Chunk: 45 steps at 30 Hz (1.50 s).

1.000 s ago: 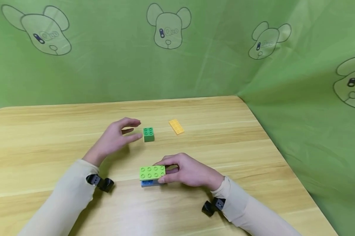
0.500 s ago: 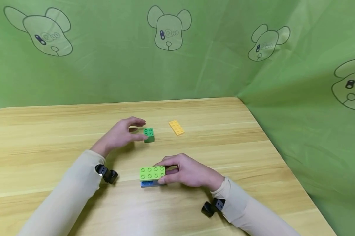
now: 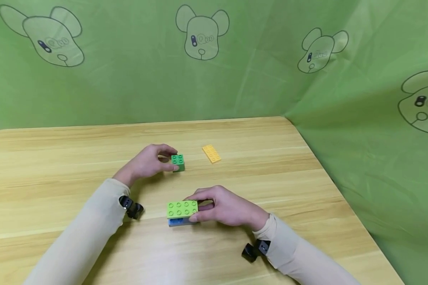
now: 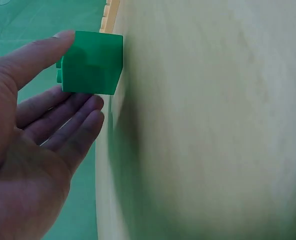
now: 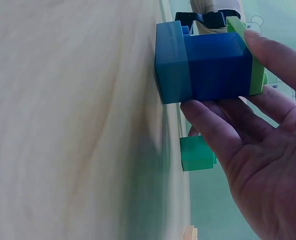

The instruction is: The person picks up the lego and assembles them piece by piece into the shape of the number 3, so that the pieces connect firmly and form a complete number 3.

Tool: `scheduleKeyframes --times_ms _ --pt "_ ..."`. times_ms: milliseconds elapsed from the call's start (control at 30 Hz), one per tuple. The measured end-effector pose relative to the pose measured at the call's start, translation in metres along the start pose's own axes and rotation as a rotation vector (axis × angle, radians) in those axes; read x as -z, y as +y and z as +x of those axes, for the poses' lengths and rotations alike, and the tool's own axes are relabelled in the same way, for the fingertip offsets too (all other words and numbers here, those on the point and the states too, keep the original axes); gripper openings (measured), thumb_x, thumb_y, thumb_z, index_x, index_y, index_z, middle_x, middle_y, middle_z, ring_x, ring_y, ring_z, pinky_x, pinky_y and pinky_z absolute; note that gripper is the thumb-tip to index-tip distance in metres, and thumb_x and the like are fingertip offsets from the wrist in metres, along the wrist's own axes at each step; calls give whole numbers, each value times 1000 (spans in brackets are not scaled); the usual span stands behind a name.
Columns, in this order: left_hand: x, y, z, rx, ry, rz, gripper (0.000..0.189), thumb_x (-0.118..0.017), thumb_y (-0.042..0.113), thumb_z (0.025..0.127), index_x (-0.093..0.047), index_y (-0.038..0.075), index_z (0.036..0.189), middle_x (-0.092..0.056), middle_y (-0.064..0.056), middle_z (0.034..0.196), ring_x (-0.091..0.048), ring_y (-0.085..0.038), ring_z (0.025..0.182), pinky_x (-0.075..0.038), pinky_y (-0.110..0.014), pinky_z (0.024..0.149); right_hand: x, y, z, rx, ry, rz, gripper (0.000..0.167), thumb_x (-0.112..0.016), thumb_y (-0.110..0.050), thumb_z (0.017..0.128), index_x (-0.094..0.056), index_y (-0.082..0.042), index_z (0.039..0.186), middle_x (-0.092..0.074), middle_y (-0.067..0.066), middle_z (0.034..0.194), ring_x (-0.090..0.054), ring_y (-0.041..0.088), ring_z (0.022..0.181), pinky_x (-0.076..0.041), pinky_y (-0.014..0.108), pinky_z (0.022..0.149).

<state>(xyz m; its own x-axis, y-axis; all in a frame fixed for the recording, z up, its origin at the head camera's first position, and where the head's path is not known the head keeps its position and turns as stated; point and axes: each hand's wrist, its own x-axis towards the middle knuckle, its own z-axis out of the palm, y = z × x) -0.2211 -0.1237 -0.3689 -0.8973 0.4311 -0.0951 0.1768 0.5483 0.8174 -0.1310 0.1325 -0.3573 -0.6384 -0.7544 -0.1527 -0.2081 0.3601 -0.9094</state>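
My left hand (image 3: 148, 162) has its thumb and fingers on opposite sides of a small green toy building brick (image 3: 177, 159) with studs on top. In the left wrist view the thumb tip lies at one edge of this brick and the fingertips meet its opposite side. Nearer to me, my right hand (image 3: 224, 206) grips the right end of a stack of bricks. A lime-green plate (image 3: 180, 209) tops it. Under that, in the right wrist view, come a dark blue brick (image 5: 219, 66) and a lighter grey-blue brick (image 5: 173, 62) at the bottom.
A thin yellow-orange studded plate (image 3: 211, 153) lies flat on the wooden table (image 3: 256, 158), beyond and right of the green brick. Green cloth (image 3: 256, 71) with printed animal heads hangs behind the table and along its right side.
My left hand has moved rightward to the green brick, and its thumb and fingers have closed on it. The right hand and its stack stay in place.
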Motion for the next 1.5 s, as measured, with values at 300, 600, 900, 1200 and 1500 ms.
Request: scheduleKeyframes --times_ms 300,600,900,1200,1500 --pt "1 4 -3 8 30 43 42 -76 17 87 -63 2 124 -66 -10 109 -59 -25 105 -48 -41 92 0 -2 2 20 3 20 39 -75 -18 89 -66 -11 126 -66 -6 110 -64 13 106 -52 30 92" --pt "2 3 -11 -29 77 28 44 -77 21 86 -65 3 124 -67 -9 106 -59 -25 104 -47 -43 93 1 -2 0 4 8 23 38 -74 -18 90 -66 -11 126 -66 -6 111 -63 13 107 -52 29 93" --pt "-1 2 -18 -52 66 -7 42 -77 20 86 -66 2 122 -66 -9 104 -61 -25 100 -51 -39 86 0 -2 1 6 4 10 38 -75 -17 90 -66 -10 126 -66 -6 110 -64 11 106 -52 27 91" --pt "-5 10 -19 -68 64 -37 39 -79 19 84 -67 2 117 -65 -9 100 -63 -23 95 -52 -36 82 0 0 2 34 4 25 37 -76 -14 88 -67 -7 124 -66 -4 108 -65 11 104 -55 29 87" --pt "-6 12 -27 -55 40 -44 39 -79 20 84 -67 4 117 -65 -7 101 -63 -21 94 -54 -36 82 -1 0 2 41 -1 35 39 -76 -12 88 -66 -5 125 -66 -3 109 -65 12 104 -55 29 87"
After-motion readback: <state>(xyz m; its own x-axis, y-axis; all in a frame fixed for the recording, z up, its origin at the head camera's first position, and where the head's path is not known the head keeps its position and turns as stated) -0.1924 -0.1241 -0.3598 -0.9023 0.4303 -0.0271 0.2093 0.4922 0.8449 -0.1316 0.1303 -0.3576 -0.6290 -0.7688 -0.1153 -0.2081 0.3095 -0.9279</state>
